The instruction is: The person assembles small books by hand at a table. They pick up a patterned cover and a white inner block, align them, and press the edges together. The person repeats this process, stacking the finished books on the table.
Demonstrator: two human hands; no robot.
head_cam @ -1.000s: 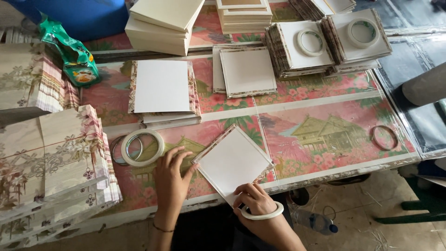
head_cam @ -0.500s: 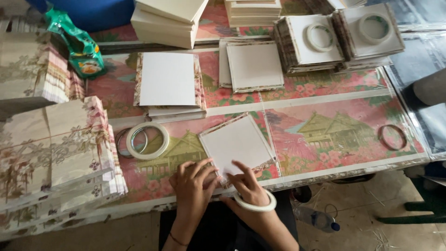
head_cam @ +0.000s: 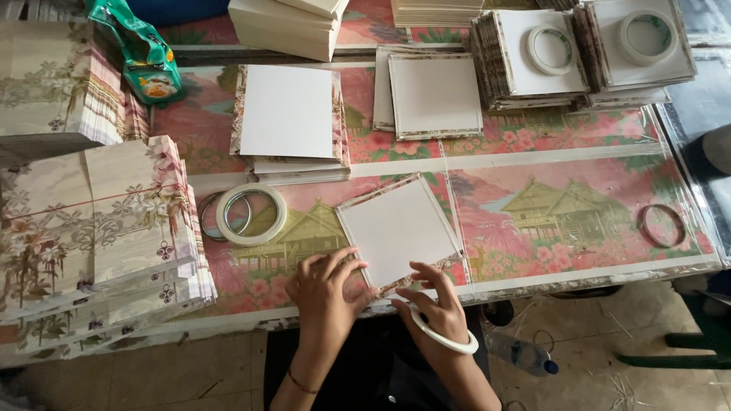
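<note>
White card: we see a square white cardboard panel (head_cam: pixel 399 229) with a patterned paper border lying flat and turned cornerwise near the front edge of the surface (head_cam: pixel 579 205), a table under a printed pink village-scene cloth.
Left hand: our left hand (head_cam: pixel 325 287) lies flat, fingers spread, pressing the panel's near left edge; it grips nothing.
Right hand: our right hand (head_cam: pixel 430 304) pinches the patterned border at the near corner with narrow fingertips; a white tape ring (head_cam: pixel 444 336) sits round its wrist.
Handling: we judge the panel light, stiff and flat, apt to slide on the glossy cloth; the paper border looks thin and easily creased, so it is best held by the edges.
Tape rolls: a white roll of tape (head_cam: pixel 251 214) lies just left of the panel, overlapping a bare metal-coloured ring (head_cam: pixel 207 216); a brown ring (head_cam: pixel 661 225) lies well apart to the right.
Stacks: patterned paper sheets (head_cam: pixel 91 228) are piled at left; finished white panels (head_cam: pixel 287 122) are stacked beyond.
Containers: we see no box or tray; a green printed plastic bag (head_cam: pixel 141 57) rests at the far left, its contents hidden.
</note>
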